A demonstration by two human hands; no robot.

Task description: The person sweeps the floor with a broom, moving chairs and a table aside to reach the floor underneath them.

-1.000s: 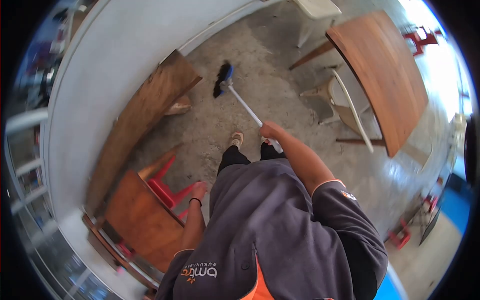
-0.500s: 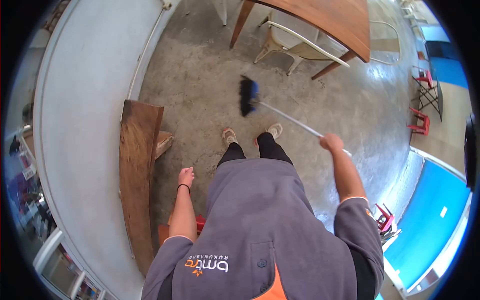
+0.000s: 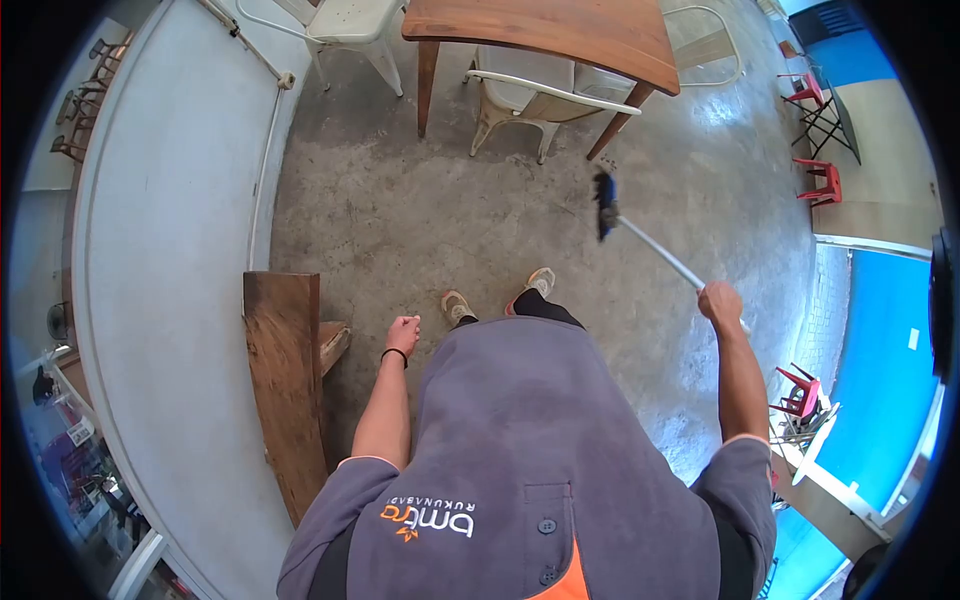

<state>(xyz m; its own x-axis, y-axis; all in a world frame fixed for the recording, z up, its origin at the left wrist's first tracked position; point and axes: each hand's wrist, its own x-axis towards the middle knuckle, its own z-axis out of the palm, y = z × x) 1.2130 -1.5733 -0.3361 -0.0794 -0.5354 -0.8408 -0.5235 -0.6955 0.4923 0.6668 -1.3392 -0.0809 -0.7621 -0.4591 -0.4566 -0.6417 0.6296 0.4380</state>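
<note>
A broom (image 3: 660, 250) with a pale handle and a blue head with dark bristles is in my right hand (image 3: 720, 301). My fingers wrap round the upper part of the handle, and the broom head points forward and left, over the concrete floor (image 3: 430, 210). My left hand (image 3: 404, 331) hangs beside my body with its fingers curled in and nothing in them. A dark band circles that wrist. The wooden bench (image 3: 290, 370) is the thing nearest to it, on the left.
Ahead stands a wooden table (image 3: 540, 30) with a cream metal chair (image 3: 510, 95) at its near side and another chair (image 3: 355, 25) to its left. A white wall (image 3: 170, 250) runs along the left. Red stools (image 3: 820, 183) stand at the right, near a blue panel (image 3: 885, 350).
My right hand has moved right, and the broom head has swung right, closer to the table leg. My left hand has shifted slightly right and forward. The view has tilted up a little.
</note>
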